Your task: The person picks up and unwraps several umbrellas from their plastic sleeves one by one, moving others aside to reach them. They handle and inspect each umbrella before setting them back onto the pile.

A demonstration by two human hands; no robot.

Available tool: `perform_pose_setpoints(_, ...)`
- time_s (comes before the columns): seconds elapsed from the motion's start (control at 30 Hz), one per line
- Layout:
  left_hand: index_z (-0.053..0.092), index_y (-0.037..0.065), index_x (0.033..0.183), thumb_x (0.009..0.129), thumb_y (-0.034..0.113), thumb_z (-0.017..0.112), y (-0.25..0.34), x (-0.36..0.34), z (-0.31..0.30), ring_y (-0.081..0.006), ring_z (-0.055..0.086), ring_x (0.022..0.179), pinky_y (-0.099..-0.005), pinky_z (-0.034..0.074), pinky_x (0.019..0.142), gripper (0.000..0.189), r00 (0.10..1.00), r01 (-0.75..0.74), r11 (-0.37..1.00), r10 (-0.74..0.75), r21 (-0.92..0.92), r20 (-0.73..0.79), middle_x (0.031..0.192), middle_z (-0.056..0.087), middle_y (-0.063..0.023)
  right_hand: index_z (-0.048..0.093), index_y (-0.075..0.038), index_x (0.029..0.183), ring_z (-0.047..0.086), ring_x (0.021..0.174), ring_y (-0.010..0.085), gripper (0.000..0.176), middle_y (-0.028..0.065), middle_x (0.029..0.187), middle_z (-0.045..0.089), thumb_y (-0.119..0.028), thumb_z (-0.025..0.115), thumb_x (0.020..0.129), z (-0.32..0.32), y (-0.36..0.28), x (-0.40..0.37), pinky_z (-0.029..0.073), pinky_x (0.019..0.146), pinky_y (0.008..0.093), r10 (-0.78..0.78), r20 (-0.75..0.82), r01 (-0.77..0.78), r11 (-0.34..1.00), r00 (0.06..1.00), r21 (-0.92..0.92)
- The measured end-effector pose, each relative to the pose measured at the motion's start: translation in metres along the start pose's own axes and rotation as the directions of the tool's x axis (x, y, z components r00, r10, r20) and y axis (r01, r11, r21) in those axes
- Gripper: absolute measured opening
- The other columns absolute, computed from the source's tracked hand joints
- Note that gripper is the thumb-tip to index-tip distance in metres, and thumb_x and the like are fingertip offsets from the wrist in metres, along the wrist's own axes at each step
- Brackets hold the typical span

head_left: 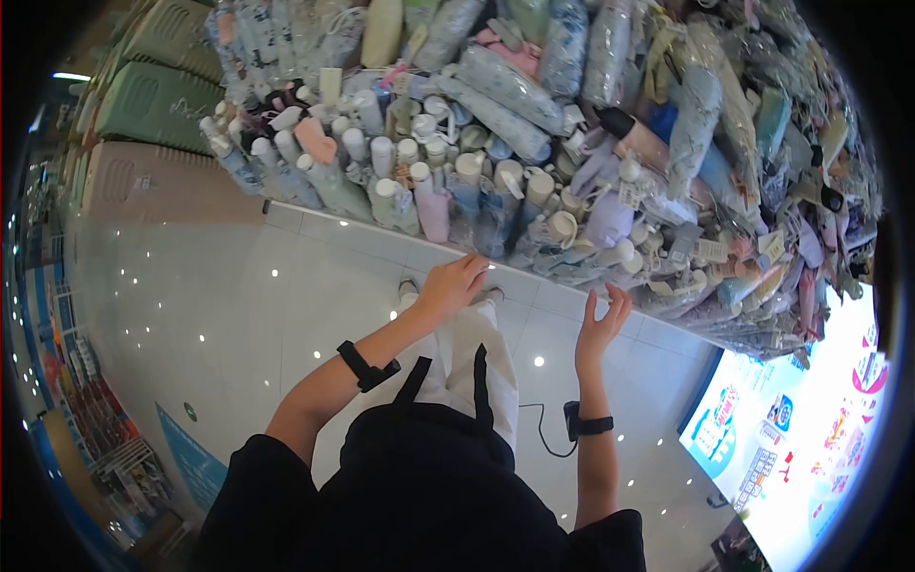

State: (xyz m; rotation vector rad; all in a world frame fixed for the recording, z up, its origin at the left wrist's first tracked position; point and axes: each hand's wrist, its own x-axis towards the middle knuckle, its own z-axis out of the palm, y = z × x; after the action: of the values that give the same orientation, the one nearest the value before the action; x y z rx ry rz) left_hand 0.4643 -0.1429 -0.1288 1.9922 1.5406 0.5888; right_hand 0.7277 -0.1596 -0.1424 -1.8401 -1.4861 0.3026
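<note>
A large heap of folded umbrellas (500, 114) fills the far side, many wrapped in clear plastic, with pale floral covers and white handle ends. My left hand (457, 284) hovers by the near edge of the display, its fingers loosely bent and nothing visible in them. Closest to it is a pink umbrella (433, 214) standing upright with a white top. Farther right, my right hand (605, 319) is raised with thumb and fingers apart, holding nothing. Beyond its fingertips lie more plastic-wrapped umbrellas (667, 300). Both hands look apart from the goods.
Ridged suitcases, one green (157, 105) and one pinkish (172, 186), stand at the left. The display's white front edge (381, 230) runs across before me. A brightly lit sign panel (791, 439) is at the right. Shelves of goods (95, 400) line the far left.
</note>
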Motion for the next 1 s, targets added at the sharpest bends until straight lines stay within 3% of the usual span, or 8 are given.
perform_pose_setpoints(0.17,0.053,0.008,0.091,0.082,0.013,0.055,-0.028,-0.026,-0.038,-0.0273,0.060,0.067,-0.0376,0.048,0.056,0.011,0.997,0.048,0.999,-0.049,-0.024,-0.061,0.081,0.060,-0.0069,0.046,0.002,0.112,0.050,0.092,0.0285,0.044,0.0150,0.100,0.050,-0.015,0.067,0.077,0.037,0.001,-0.005,0.041,0.080,0.0374,0.245,0.043,-0.248,0.965,0.969,0.080)
perform_pose_setpoints(0.37,0.052,0.008,0.089,0.082,0.013,0.055,-0.065,-0.060,-0.077,-0.0282,0.060,0.066,-0.0379,0.048,0.056,0.009,0.981,0.147,0.987,-0.154,-0.069,-0.115,0.081,0.060,-0.0081,0.044,0.004,0.107,0.051,0.090,0.0309,0.050,0.0170,0.100,0.050,-0.019,0.071,0.073,0.071,0.004,0.014,0.042,0.078,0.0398,0.389,-0.135,-0.402,0.911,0.911,-0.094)
perform_pose_setpoints(0.5,0.052,0.008,0.088,0.081,0.013,0.056,-0.094,-0.088,-0.095,-0.0283,0.060,0.065,-0.0375,0.047,0.055,0.009,0.966,0.212,0.974,-0.222,-0.084,-0.130,0.080,0.060,-0.0074,0.045,0.007,0.099,0.051,0.086,0.0329,0.045,0.0174,0.094,0.050,-0.016,0.071,0.072,0.081,-0.004,0.020,0.042,0.077,0.0409,0.223,-0.275,-0.291,0.927,0.935,-0.237)
perform_pose_setpoints(0.6,0.053,0.007,0.089,0.082,0.011,0.057,-0.116,-0.107,-0.110,-0.0258,0.060,0.064,-0.0344,0.048,0.055,0.008,0.953,0.235,0.966,-0.250,-0.106,-0.171,0.079,0.060,-0.0076,0.045,0.006,0.099,0.052,0.086,0.0346,0.045,0.0182,0.093,0.051,-0.016,0.071,0.071,0.081,-0.017,0.020,0.042,0.077,0.0419,0.401,-0.238,-0.425,0.903,0.885,-0.059)
perform_pose_setpoints(0.7,0.055,0.007,0.089,0.082,0.011,0.057,-0.142,-0.123,-0.129,-0.0243,0.061,0.064,-0.0325,0.048,0.056,0.008,0.937,0.266,0.954,-0.290,-0.137,-0.196,0.080,0.061,-0.0084,0.049,0.006,0.098,0.055,0.086,0.0362,0.049,0.0184,0.086,0.059,-0.026,0.074,0.069,0.095,-0.018,0.013,0.044,0.074,0.0445,0.235,-0.258,-0.319,0.877,0.937,-0.360)
perform_pose_setpoints(0.8,0.057,0.007,0.092,0.083,0.012,0.057,-0.166,-0.133,-0.155,-0.0238,0.062,0.065,-0.0315,0.048,0.056,0.011,0.898,0.322,0.927,-0.363,-0.191,-0.249,0.082,0.062,-0.0100,0.045,0.008,0.100,0.055,0.088,0.0378,0.056,0.0223,0.093,0.056,-0.029,0.074,0.069,0.103,-0.013,0.020,0.045,0.074,0.0446,0.345,-0.265,-0.432,0.780,0.900,-0.453)
perform_pose_setpoints(0.9,0.058,0.006,0.095,0.083,0.015,0.057,-0.205,-0.139,-0.184,-0.0209,0.062,0.065,-0.0296,0.049,0.056,0.015,0.845,0.424,0.882,-0.467,-0.208,-0.260,0.082,0.063,-0.0101,0.040,0.010,0.103,0.054,0.088,0.0409,0.062,0.0263,0.099,0.052,-0.029,0.074,0.069,0.113,-0.025,0.027,0.044,0.075,0.0447,0.458,-0.315,-0.551,0.751,0.831,-0.364)
perform_pose_setpoints(1.0,0.058,0.003,0.099,0.085,0.017,0.056,-0.265,-0.138,-0.206,-0.0152,0.062,0.065,-0.0267,0.048,0.055,0.020,0.761,0.513,0.763,-0.616,-0.393,-0.204,0.078,0.062,-0.0073,0.035,0.010,0.105,0.052,0.088,0.0431,0.064,0.0283,0.103,0.048,-0.028,0.073,0.070,0.105,-0.061,0.023,0.044,0.076,0.0451,0.304,-0.357,-0.421,0.850,0.883,-0.318)
